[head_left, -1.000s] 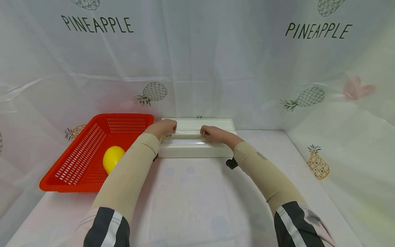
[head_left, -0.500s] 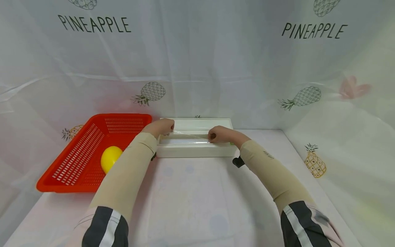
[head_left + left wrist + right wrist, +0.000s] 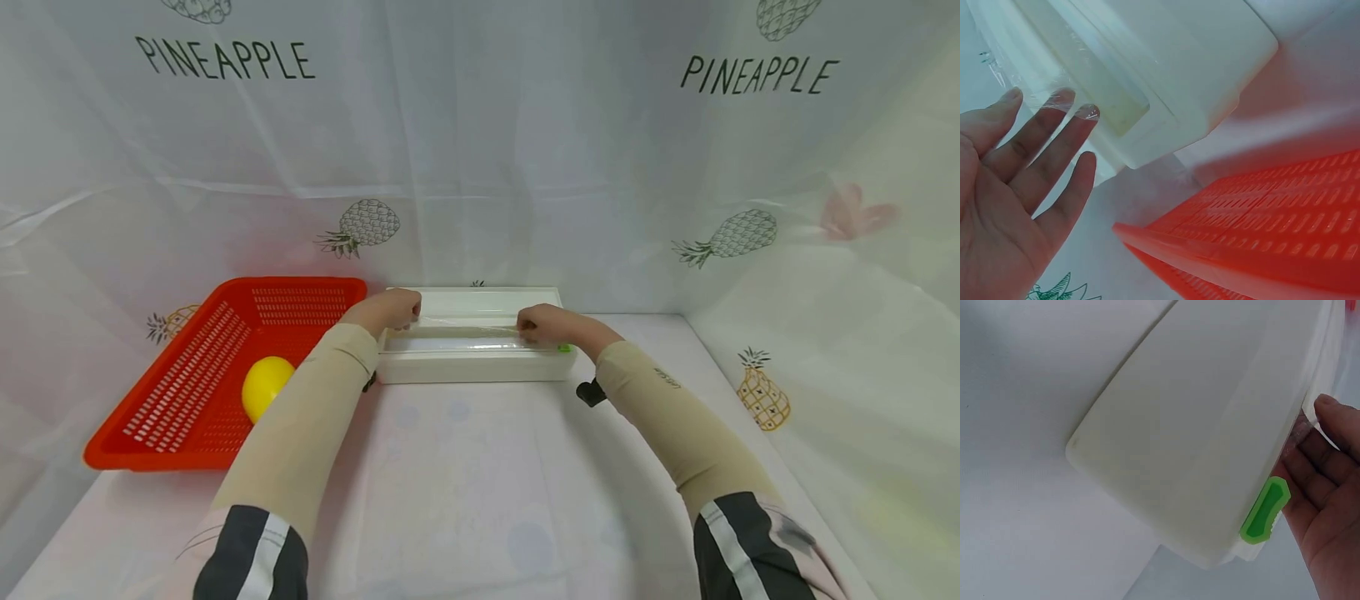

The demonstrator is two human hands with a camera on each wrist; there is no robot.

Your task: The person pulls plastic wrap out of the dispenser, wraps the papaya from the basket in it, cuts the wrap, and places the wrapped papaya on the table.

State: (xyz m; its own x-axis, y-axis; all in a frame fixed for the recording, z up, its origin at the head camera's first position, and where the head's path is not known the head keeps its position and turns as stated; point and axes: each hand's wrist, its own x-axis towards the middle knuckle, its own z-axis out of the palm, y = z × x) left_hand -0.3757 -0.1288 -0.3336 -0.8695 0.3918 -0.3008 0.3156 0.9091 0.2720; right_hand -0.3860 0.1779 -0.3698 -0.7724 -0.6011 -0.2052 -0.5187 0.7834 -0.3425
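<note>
A long white cling film dispenser (image 3: 476,368) lies at the back of the table, its lid (image 3: 487,298) raised against the curtain. Clear cling film (image 3: 472,322) stretches across it between the two hands. At the dispenser's left end, the left hand (image 3: 386,310) holds one corner of the film; in the left wrist view the film lies over its fingertips (image 3: 1088,112). Near the right end, the right hand (image 3: 555,325) pinches the other corner between thumb and fingers. A green slide cutter (image 3: 1266,510) sits at the dispenser's right end, beside the right hand's fingers.
A red plastic basket (image 3: 157,400) stands on the left, close to the dispenser and partly behind the left sleeve. Inside it is a yellow round object (image 3: 266,387). A white curtain (image 3: 480,150) with pineapple prints hangs behind the cloth-covered table (image 3: 457,500).
The right hand has moved right along the dispenser, drawing the film's edge taut. The green cutter has come into sight beside it. The left hand has stayed nearly in place.
</note>
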